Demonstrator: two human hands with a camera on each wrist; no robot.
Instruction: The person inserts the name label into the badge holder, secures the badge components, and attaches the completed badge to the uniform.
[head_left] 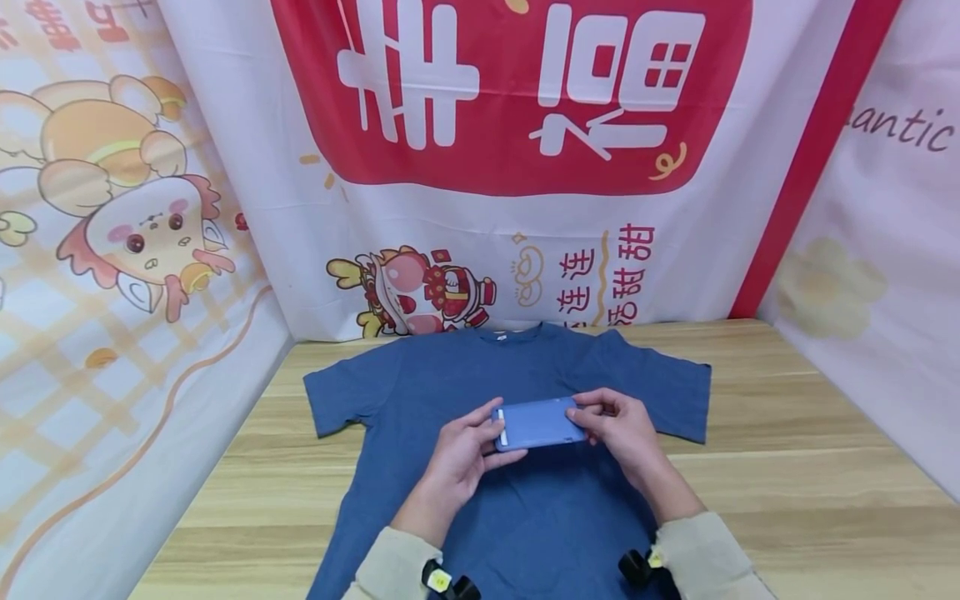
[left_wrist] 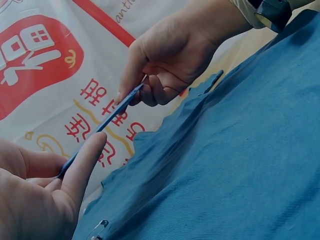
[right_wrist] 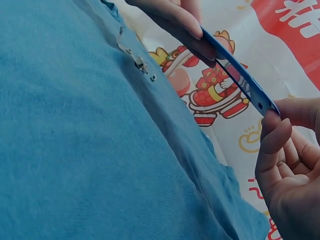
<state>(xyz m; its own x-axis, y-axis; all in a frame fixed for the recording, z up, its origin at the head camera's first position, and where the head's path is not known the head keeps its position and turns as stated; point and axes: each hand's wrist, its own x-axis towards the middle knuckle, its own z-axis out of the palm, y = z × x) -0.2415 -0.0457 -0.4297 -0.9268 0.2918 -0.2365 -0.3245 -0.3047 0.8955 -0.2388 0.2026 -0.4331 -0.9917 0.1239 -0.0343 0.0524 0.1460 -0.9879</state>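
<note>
Both hands hold a thin, flat, blue rectangular case (head_left: 542, 423), raised above a blue T-shirt (head_left: 525, 517). My left hand (head_left: 459, 454) grips its left end, where a pale strip shows. At the other end, my right hand (head_left: 621, 427) pinches the corner between thumb and fingers. Seen edge-on in the right wrist view, the case (right_wrist: 245, 80) has small cutouts along its side. Metal safety pins (right_wrist: 137, 61) lie on the shirt below; part of one safety pin (left_wrist: 101, 229) shows in the left wrist view. In the head view they are hidden.
The shirt lies spread on a wooden table (head_left: 810, 467), collar toward the back. A printed cloth (head_left: 517, 242) hangs behind it. More printed cloth walls stand at the left (head_left: 135, 350) and right (head_left: 862, 250). Dark cameras (head_left: 450, 582) are strapped to both wrists.
</note>
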